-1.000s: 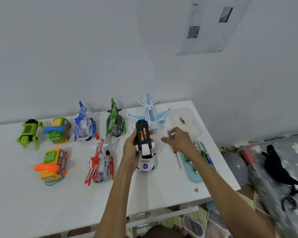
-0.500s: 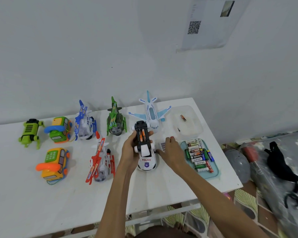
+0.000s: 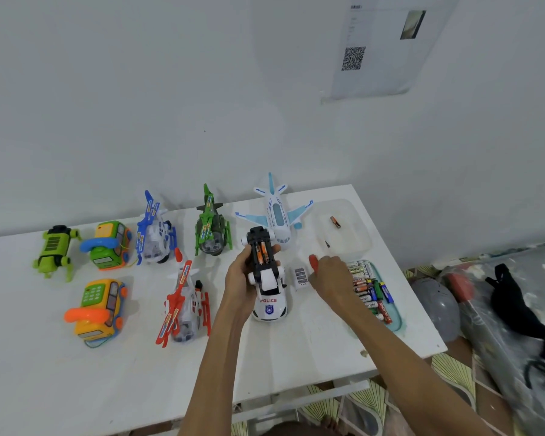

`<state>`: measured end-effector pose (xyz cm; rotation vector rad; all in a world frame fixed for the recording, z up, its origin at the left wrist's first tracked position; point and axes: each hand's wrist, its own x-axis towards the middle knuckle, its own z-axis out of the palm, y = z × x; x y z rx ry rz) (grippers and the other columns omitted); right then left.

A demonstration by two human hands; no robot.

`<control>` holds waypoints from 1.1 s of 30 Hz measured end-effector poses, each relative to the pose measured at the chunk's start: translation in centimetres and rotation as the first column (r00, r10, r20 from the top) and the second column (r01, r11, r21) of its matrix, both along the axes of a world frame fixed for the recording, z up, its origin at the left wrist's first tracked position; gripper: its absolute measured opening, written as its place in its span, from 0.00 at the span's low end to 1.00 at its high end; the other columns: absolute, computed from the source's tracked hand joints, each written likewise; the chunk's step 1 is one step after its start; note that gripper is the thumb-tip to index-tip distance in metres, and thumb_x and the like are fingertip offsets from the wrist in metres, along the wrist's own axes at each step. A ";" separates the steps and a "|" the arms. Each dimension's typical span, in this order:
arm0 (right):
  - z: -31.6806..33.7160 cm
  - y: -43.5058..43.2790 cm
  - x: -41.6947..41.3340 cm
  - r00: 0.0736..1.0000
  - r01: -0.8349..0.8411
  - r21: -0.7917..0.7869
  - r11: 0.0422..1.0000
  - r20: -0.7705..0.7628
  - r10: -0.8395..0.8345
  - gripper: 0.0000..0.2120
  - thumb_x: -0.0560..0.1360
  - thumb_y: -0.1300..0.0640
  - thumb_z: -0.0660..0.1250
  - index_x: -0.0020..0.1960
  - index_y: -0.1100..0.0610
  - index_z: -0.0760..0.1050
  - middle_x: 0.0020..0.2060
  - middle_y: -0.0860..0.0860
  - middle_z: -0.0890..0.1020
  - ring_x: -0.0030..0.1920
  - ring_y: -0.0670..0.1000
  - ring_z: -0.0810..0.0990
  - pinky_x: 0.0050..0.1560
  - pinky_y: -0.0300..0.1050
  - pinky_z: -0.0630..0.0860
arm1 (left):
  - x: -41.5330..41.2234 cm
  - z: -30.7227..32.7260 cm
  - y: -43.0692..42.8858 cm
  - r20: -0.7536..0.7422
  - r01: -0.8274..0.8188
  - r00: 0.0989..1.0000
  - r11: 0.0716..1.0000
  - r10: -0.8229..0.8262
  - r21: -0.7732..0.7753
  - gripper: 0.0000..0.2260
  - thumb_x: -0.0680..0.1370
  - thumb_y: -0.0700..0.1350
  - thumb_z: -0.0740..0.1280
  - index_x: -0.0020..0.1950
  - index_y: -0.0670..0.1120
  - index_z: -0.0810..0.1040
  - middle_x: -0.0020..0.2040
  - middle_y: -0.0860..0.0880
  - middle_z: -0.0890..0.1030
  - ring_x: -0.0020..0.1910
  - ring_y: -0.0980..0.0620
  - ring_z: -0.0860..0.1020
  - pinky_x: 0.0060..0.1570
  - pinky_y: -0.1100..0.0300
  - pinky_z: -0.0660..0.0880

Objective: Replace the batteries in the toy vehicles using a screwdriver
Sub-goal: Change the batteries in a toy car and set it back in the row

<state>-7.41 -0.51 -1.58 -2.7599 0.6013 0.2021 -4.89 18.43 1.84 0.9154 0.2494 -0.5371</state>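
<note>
Police car (image 3: 269, 297): on the table (image 3: 76, 388), right of centre, tipped so that its underside faces up and its nose points at the person. The battery bay is open.
Left grip: the left hand (image 3: 241, 278) wraps the car's rear half, with the thumb on one side and the fingers on the other.
Right grip: the right hand (image 3: 329, 276) is curled round a red handle, most likely the screwdriver (image 3: 312, 262), just beside the loose cover (image 3: 300, 277).
Cells: two orange ones (image 3: 262, 256) sit in the bay. Spares fill the tray (image 3: 398, 322) to the right.
Step in hand: probably either swapping these cells or closing the bay.
Doing it well: keep the left hand firm and the underside level so that nothing rolls out. Check each cell's polarity against the bay. If closing, seat the cover's tabs flat first, then drive the screw straight and lightly, because plastic threads strip easily.
Screw: the small dark bit (image 3: 327, 243) in the tub (image 3: 359, 240) may be it. A single cell (image 3: 335, 221) lies near it.
Hidden: the hand covers the screwdriver's shaft and tip.
Hard to make out: whether the seated cells are old or new, whether there is a third slot, and the polarity marks.
</note>
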 end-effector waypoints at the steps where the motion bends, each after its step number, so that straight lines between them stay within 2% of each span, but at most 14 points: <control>1: 1.0 -0.1 0.0 0.999 0.000 0.041 0.999 0.053 -0.002 0.12 0.79 0.54 0.65 0.55 0.63 0.74 0.48 0.57 0.78 0.48 0.57 0.79 0.42 0.46 0.71 | 0.0 0.1 0.0 0.002 0.007 1.000 1.000 -0.007 -0.007 0.18 0.85 0.51 0.57 0.64 0.42 0.79 0.62 0.39 0.82 0.43 0.44 0.82 0.42 0.54 0.83; 3: 3.5 0.0 0.1 0.977 -0.003 0.097 0.995 0.214 -0.018 0.14 0.78 0.53 0.65 0.56 0.63 0.70 0.42 0.56 0.74 0.42 0.57 0.75 0.39 0.46 0.69 | 0.1 0.4 0.0 0.016 0.017 1.000 1.000 -0.016 -0.004 0.18 0.85 0.51 0.57 0.64 0.42 0.79 0.61 0.40 0.83 0.39 0.44 0.83 0.41 0.54 0.82; 5: 6.2 0.2 0.0 0.906 -0.042 0.158 0.986 0.422 -0.029 0.12 0.79 0.54 0.65 0.56 0.61 0.68 0.37 0.54 0.75 0.37 0.57 0.74 0.36 0.46 0.68 | 0.3 0.5 -0.1 0.050 0.018 0.999 0.999 -0.020 0.045 0.17 0.85 0.51 0.58 0.65 0.43 0.79 0.62 0.40 0.82 0.42 0.44 0.82 0.45 0.52 0.82; 8: 9.5 1.3 -0.3 0.772 -0.154 0.357 0.921 0.625 -0.113 0.07 0.80 0.55 0.66 0.51 0.57 0.70 0.33 0.50 0.80 0.32 0.47 0.79 0.42 0.45 0.75 | 0.8 0.3 -0.3 0.127 0.004 0.992 0.988 -0.024 0.152 0.16 0.85 0.48 0.59 0.66 0.41 0.78 0.62 0.39 0.82 0.49 0.41 0.80 0.53 0.47 0.79; 10: 10.4 2.2 -0.6 0.694 -0.248 0.479 0.842 0.694 -0.191 0.06 0.81 0.57 0.66 0.52 0.58 0.72 0.37 0.49 0.83 0.37 0.44 0.83 0.45 0.41 0.80 | 0.8 0.2 -0.5 0.152 0.013 0.988 0.985 -0.040 0.173 0.17 0.84 0.47 0.61 0.67 0.39 0.78 0.62 0.37 0.82 0.50 0.39 0.79 0.53 0.44 0.78; 12: 10.5 2.9 -0.8 0.634 -0.341 0.538 0.771 0.737 -0.234 0.05 0.81 0.58 0.66 0.55 0.58 0.73 0.42 0.50 0.85 0.43 0.44 0.86 0.47 0.41 0.82 | 0.9 0.2 -0.6 0.157 0.025 0.986 0.985 -0.053 0.174 0.18 0.83 0.48 0.62 0.67 0.38 0.78 0.62 0.36 0.81 0.51 0.37 0.78 0.55 0.40 0.76; 15: 10.0 3.5 -1.1 0.586 -0.435 0.491 0.754 0.791 -0.177 0.03 0.82 0.60 0.66 0.53 0.59 0.73 0.44 0.53 0.86 0.45 0.47 0.87 0.46 0.42 0.83 | 0.9 0.5 -0.8 0.162 0.023 0.985 0.975 -0.060 0.220 0.16 0.84 0.46 0.60 0.65 0.37 0.78 0.61 0.39 0.83 0.51 0.39 0.80 0.54 0.42 0.78; 20: 9.8 3.8 -1.1 0.594 -0.463 0.452 0.762 0.797 -0.111 0.03 0.82 0.61 0.66 0.52 0.57 0.71 0.44 0.51 0.86 0.45 0.45 0.87 0.45 0.39 0.83 | 0.9 0.5 -0.9 0.155 0.016 0.987 0.974 -0.052 0.226 0.15 0.84 0.46 0.61 0.61 0.38 0.82 0.55 0.35 0.84 0.47 0.39 0.82 0.51 0.44 0.80; 22: 9.9 3.6 -0.9 0.597 -0.456 0.455 0.765 0.794 -0.116 0.03 0.82 0.61 0.66 0.51 0.57 0.72 0.44 0.52 0.86 0.44 0.45 0.86 0.44 0.37 0.82 | 0.9 0.5 -1.0 0.165 0.024 0.984 0.974 -0.062 0.227 0.15 0.84 0.45 0.60 0.62 0.38 0.81 0.56 0.36 0.84 0.47 0.40 0.82 0.51 0.45 0.79; 24: 10.1 3.6 -0.9 0.613 -0.452 0.448 0.771 0.784 -0.096 0.03 0.82 0.59 0.65 0.51 0.57 0.71 0.43 0.51 0.85 0.43 0.46 0.86 0.44 0.39 0.82 | 0.8 0.7 -1.0 0.200 0.035 0.976 0.970 -0.085 0.241 0.15 0.84 0.45 0.60 0.64 0.39 0.80 0.58 0.39 0.84 0.49 0.41 0.82 0.54 0.43 0.79; 26: 10.5 3.5 -0.7 0.655 -0.430 0.459 0.778 0.751 -0.082 0.05 0.83 0.56 0.64 0.52 0.57 0.70 0.41 0.50 0.85 0.42 0.46 0.86 0.43 0.40 0.82 | 0.6 0.8 -0.8 0.237 0.033 0.966 0.958 -0.104 0.284 0.15 0.84 0.45 0.59 0.63 0.39 0.80 0.57 0.41 0.85 0.47 0.43 0.82 0.52 0.44 0.79; 29: 11.6 3.0 0.5 0.735 -0.366 0.495 0.788 0.673 -0.081 0.08 0.84 0.53 0.60 0.54 0.57 0.67 0.41 0.49 0.86 0.38 0.45 0.86 0.39 0.40 0.81 | 0.2 1.0 -0.7 0.263 0.072 0.950 0.937 -0.169 0.341 0.15 0.85 0.45 0.58 0.62 0.39 0.81 0.55 0.41 0.85 0.42 0.48 0.81 0.39 0.54 0.80; 33: 12.5 2.1 2.9 0.845 -0.277 0.567 0.776 0.528 -0.084 0.11 0.86 0.52 0.57 0.55 0.60 0.66 0.38 0.54 0.85 0.32 0.48 0.85 0.36 0.42 0.81 | -0.3 1.0 -1.2 0.241 0.111 0.951 0.944 -0.192 0.311 0.16 0.85 0.45 0.57 0.62 0.41 0.81 0.54 0.40 0.85 0.40 0.48 0.80 0.43 0.49 0.77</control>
